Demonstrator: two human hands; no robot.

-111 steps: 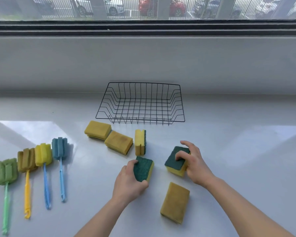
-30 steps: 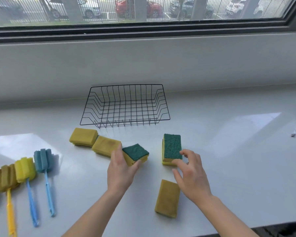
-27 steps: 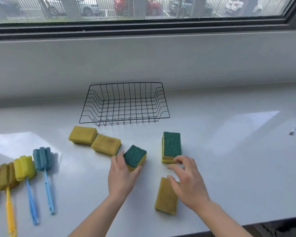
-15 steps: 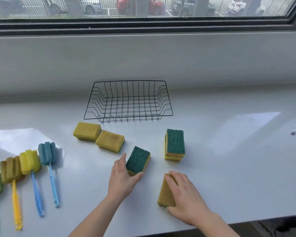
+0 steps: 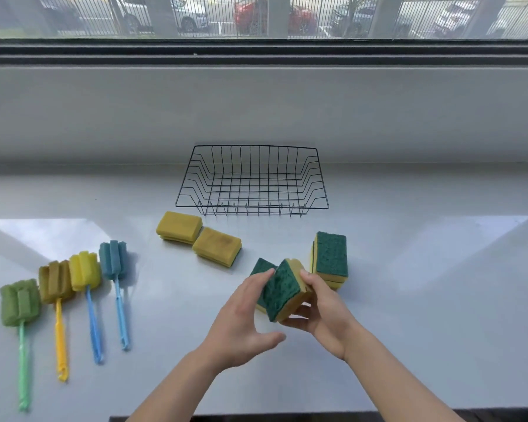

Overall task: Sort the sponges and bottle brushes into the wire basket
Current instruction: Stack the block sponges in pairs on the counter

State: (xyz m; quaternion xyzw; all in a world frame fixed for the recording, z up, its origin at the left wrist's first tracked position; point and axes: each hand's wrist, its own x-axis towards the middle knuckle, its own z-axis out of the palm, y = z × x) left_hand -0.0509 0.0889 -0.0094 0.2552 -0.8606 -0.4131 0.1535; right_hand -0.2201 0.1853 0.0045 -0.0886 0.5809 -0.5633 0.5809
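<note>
My right hand [image 5: 320, 318] grips a yellow sponge with a green scouring side [image 5: 282, 289], lifted and tilted above the counter. My left hand [image 5: 244, 321] touches that sponge's green face with straight fingers. Behind it lies another green-topped sponge [image 5: 260, 267], partly hidden. A stack of green-topped sponges [image 5: 331, 257] stands to the right. Two yellow sponges [image 5: 179, 226] [image 5: 217, 245] lie to the left of it. The black wire basket [image 5: 250, 205] stands empty near the wall. Several bottle brushes lie at the left: green [image 5: 20, 303], ochre [image 5: 55, 284], yellow [image 5: 84, 271] and blue [image 5: 113, 257].
The white counter [image 5: 424, 284] ends at a dark front edge along the bottom. A grey wall and a window ledge rise behind the basket.
My right hand has picked up the near yellow sponge and turned its green side to the left. My left hand has moved from the neighbouring sponge onto the lifted one.
</note>
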